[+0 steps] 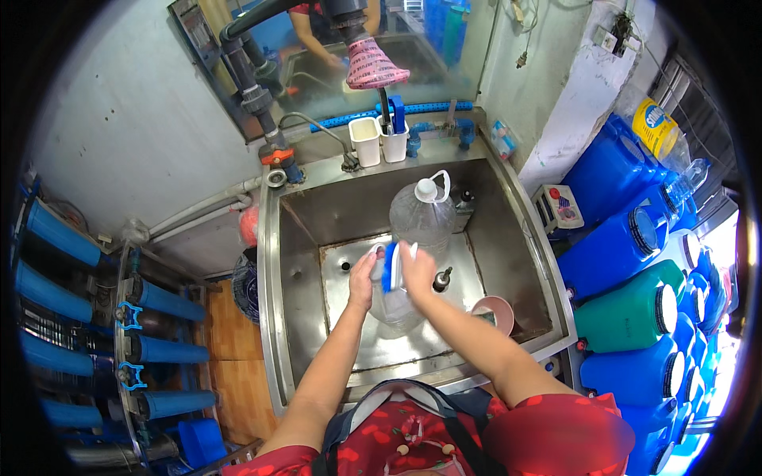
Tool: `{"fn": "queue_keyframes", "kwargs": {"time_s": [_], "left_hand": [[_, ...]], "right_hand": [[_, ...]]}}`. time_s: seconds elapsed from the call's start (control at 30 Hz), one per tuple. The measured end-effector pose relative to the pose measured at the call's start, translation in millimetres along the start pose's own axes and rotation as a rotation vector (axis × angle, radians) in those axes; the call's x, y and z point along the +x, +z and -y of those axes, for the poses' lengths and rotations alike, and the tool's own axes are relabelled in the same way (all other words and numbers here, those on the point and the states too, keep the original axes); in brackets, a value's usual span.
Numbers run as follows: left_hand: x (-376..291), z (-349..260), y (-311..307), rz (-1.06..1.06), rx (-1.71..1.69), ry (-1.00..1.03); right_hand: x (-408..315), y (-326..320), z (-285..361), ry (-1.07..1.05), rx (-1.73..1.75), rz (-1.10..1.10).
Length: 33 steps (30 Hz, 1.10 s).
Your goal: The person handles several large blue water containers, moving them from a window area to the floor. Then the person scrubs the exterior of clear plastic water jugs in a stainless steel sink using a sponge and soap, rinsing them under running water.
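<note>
Over the stainless steel sink (pixel 300 333), my left hand (pixel 361 284) holds a clear plastic water bottle (pixel 393 315) near its neck and handle. My right hand (pixel 418 275) grips a scrubbing brush with blue bristles (pixel 390 266), its bristle side turned left, close to the bottle's top. Behind my hands a second large clear bottle (pixel 421 217) with a white cap and handle stands upright in the sink. A pink bowl (pixel 502 315) with a scouring pad (pixel 488 316) is at the right. A dark metal fitting (pixel 442 279) rises from the sink floor.
Two white plastic containers (pixel 365 141) stand on the sink's back ledge. A pipe with a pink-wrapped end (pixel 375 66) hangs above. Blue containers (pixel 613 250) and a green container (pixel 625 312) are stacked at the right. Blue filter housings (pixel 172 349) line the left. A dark bottle-like object (pixel 464 205) stands in the back right corner.
</note>
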<state>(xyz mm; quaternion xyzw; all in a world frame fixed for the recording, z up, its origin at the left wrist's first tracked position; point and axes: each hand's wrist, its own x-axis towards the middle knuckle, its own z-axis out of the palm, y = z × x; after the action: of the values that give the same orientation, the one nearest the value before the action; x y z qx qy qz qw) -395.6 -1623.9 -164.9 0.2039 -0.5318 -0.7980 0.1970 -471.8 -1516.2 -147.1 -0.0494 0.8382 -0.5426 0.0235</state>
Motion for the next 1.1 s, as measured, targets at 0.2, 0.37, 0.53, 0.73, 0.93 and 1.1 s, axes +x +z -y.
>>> {"fn": "queue_keyframes", "kwargs": {"time_s": [0.2,0.37,0.53,0.73,0.93,1.1], "left_hand": [[2,7,5,-0.071,0.205,0.076],[2,2,10,-0.133,0.2,0.064],[4,-24,-25,-0.236,0.178,0.125],[-21,-47,-57,-0.079,0.662,0.183],[-38,-116,-14,0.28,1.398,-0.043],[16,-118,54,0.174,1.581,0.263]], "right_hand": [[-10,-10,11,-0.027,-0.084,0.029],[-49,-14,18,-0.186,-0.241,0.115],[-29,-59,-9,-0.29,-0.424,0.532],[44,-154,-100,0.062,-1.153,1.241],[60,-166,-185,-0.041,-1.329,1.617],[54,-156,-240,0.063,-1.285,1.692]]}}
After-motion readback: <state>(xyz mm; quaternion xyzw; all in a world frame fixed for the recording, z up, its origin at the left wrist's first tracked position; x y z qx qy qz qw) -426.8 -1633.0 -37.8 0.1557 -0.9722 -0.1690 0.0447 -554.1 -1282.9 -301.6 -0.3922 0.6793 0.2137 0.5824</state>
